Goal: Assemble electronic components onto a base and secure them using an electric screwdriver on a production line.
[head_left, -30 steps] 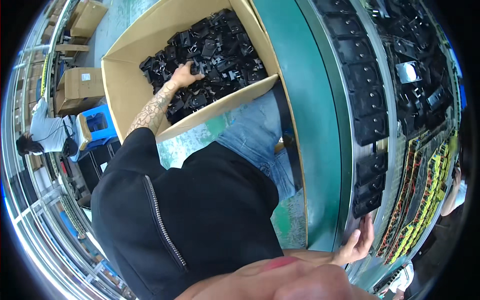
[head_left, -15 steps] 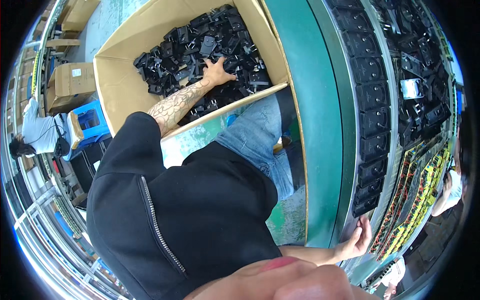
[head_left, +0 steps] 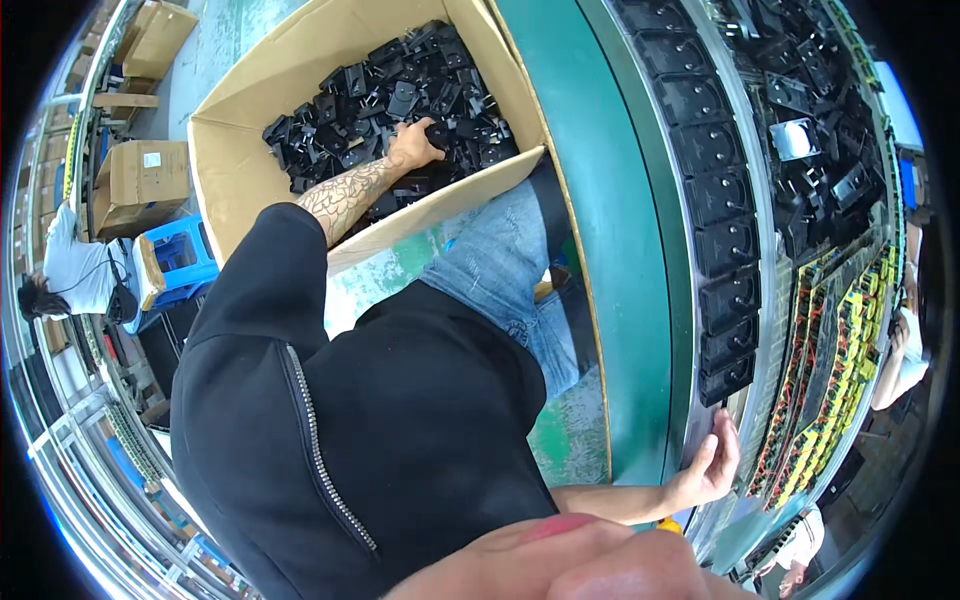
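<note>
My left hand (head_left: 413,146) reaches down into a large cardboard box (head_left: 228,160) heaped with black plug housings, several with metal prongs showing. Its thumb and fingers curl around one black plug housing (head_left: 437,136) on top of the heap. Along a metal rail to the right runs a row of black plug housings (head_left: 725,250), set end to end. My right hand (head_left: 708,465) is beside the near end of that row, fingers loosely bent and thumb apart, with nothing seen in it. Its fingertips lie close to the last housing; whether they touch it I cannot tell.
A green work surface (head_left: 625,300) runs between the box and the rail. Beyond the rail lie more loose black housings (head_left: 800,180) and rows of yellow parts with red wires (head_left: 850,370). At left are a blue stool (head_left: 180,255), a carton (head_left: 145,185) and a seated person (head_left: 85,265).
My left hand's spread fingers have drawn in around a housing in the box. My right hand remains by the row's near end. The whole view has shifted slightly.
</note>
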A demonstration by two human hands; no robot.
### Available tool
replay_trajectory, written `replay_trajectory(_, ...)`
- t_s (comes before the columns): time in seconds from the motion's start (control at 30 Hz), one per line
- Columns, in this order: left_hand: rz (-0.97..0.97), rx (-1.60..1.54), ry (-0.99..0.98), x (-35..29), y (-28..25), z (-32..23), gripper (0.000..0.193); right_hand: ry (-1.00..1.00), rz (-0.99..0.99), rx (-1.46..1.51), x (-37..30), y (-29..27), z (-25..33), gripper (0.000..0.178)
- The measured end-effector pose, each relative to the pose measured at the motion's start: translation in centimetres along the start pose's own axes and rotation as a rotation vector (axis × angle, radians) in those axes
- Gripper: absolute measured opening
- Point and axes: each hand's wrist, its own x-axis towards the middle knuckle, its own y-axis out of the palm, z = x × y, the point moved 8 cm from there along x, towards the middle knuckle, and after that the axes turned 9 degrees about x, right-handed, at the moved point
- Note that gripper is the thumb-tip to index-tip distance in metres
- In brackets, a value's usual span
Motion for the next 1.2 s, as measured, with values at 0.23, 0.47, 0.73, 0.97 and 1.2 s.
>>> replay_trajectory(0.23,-0.007,-0.122,0.177,0.8,-1.3,-1.9,0.076,-0.006,0.006,0.027,0.6,-0.6,0.3,0.027)
replay_trajectory(0.47,-0.042,-0.341,0.166,-1.8,-2.8,0.5,0.052,-0.039,0.012,-0.031,0.0,-0.3,1.4,0.026)
replay_trajectory(0.73,-0.133,-0.707,0.073,-1.8,-5.2,2.8,0.032,-0.05,0.011,-0.045,0.4,-0.1,1.3,0.025)
replay_trajectory(0.97,-0.045,-1.471,0.126,-8.7,-15.2,-1.8,0.022,-0.061,-0.101,0.023,0.0,-1.1,1.5,0.021)
replay_trajectory(1.2,0.68,-1.811,0.565,-27.7,-22.0,-22.7,0.015,-0.297,0.03,0.1,0.2,11.4,11.1,0.043)
